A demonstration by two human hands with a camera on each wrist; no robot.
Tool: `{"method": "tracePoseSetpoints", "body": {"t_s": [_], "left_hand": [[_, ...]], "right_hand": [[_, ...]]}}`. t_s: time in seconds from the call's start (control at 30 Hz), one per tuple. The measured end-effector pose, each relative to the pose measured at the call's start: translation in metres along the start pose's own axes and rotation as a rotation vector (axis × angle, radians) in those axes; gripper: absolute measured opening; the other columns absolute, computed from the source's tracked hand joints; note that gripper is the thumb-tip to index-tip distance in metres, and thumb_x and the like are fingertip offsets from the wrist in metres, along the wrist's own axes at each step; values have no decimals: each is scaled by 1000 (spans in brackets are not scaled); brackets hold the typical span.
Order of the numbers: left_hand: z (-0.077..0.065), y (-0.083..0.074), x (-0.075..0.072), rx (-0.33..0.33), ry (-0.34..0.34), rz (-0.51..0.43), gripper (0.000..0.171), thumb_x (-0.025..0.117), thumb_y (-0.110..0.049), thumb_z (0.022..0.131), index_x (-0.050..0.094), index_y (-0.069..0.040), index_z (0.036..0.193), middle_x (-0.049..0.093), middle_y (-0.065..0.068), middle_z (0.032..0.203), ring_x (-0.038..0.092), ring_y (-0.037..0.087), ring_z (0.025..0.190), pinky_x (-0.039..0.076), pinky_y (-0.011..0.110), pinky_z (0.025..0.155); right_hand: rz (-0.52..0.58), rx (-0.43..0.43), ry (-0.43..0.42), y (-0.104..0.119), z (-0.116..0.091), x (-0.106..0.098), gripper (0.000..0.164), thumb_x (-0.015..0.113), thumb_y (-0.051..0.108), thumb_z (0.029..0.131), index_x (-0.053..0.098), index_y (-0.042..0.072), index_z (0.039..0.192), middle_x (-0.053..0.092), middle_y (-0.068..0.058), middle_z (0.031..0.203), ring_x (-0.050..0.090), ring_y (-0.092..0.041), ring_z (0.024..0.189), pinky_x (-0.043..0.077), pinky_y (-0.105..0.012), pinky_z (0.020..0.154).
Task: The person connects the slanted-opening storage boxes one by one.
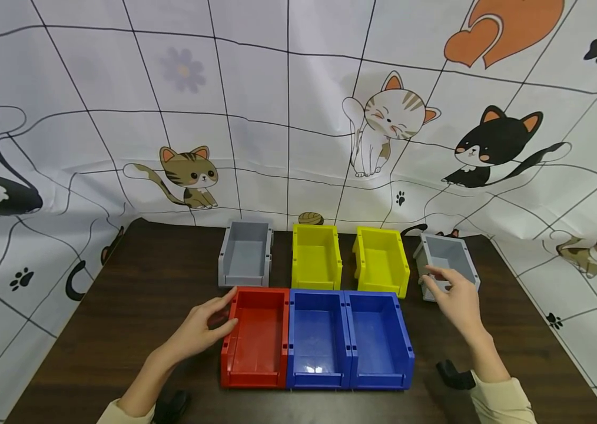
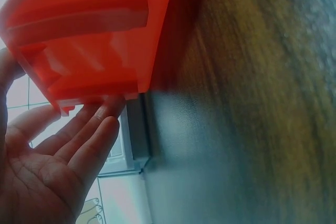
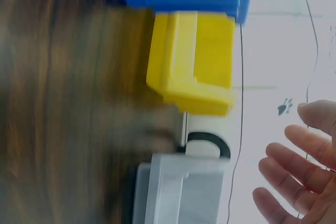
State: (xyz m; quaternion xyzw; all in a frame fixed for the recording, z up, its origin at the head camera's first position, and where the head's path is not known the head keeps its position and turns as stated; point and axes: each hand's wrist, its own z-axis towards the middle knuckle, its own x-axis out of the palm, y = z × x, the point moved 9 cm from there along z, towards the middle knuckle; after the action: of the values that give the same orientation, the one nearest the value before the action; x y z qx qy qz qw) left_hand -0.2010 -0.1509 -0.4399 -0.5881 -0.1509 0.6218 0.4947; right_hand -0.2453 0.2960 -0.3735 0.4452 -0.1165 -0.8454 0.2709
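- Presently the left hand [image 1: 200, 330] is spread wide, thumb and forefinger at the left wall of the red bin [image 1: 254, 380]; contact seems light, with no firm hold.
- The red bin stands centrally on the table [image 1: 145, 294], well in from its left edge, flush beside the left blue bin [image 1: 319, 380].
- The right hand [image 1: 457, 300], empty with fingers loosely parted, hangs by the right grey bin [image 1: 447, 253] near the table's far right corner.
- Handling the red bin well probably calls for even, gentle pressure; a hard rightward push could shove its blue neighbour.
- The right fingers should best meet the grey rim squarely, clear of the right yellow bin [image 1: 383, 256].
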Motion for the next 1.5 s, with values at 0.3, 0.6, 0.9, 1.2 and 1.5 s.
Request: {"method": "tracePoseSetpoints", "body": {"t_s": [0.3, 0.6, 0.9, 1.2, 1.5], "left_hand": [[-1, 1, 1, -23, 11, -21, 61, 66, -10, 87, 38, 6, 139, 53, 25, 125, 58, 34, 105, 52, 42, 82], [0, 0, 0, -17, 10, 1, 60, 65, -10, 87, 39, 6, 139, 52, 26, 126, 58, 35, 104, 52, 41, 81], [0, 0, -1, 2, -52, 39, 59, 67, -5, 83, 43, 7, 136, 59, 21, 114, 61, 25, 91, 55, 39, 77], [1, 4, -4, -19, -98, 52, 57, 66, -1, 80, 47, 4, 134, 63, 17, 108, 62, 22, 87, 55, 37, 75], [-2, 6, -14, -16, -106, 51, 57, 67, 0, 79, 48, 4, 132, 64, 18, 107, 63, 25, 87, 55, 40, 74]], "right_hand": [[3, 28, -85, -30, 14, -17, 22, 70, -2, 79, 69, -4, 100, 67, -21, 92, 60, -15, 82, 43, -7, 66], [-85, 101, -84, -65, 25, -23, 25, 68, 0, 80, 66, -5, 104, 62, -26, 99, 59, -37, 75, 38, -20, 59], [-127, 283, -4, -107, 26, -21, 31, 62, 7, 86, 61, -7, 114, 57, -30, 105, 54, -41, 88, 40, -56, 72], [-107, 341, 46, -124, 25, -16, 33, 61, 9, 87, 59, -11, 113, 59, -32, 100, 56, -44, 89, 40, -55, 75], [-82, 411, 43, -137, 25, -18, 32, 63, 10, 87, 61, -9, 112, 64, -29, 100, 50, 11, 67, 34, -6, 56]]}}
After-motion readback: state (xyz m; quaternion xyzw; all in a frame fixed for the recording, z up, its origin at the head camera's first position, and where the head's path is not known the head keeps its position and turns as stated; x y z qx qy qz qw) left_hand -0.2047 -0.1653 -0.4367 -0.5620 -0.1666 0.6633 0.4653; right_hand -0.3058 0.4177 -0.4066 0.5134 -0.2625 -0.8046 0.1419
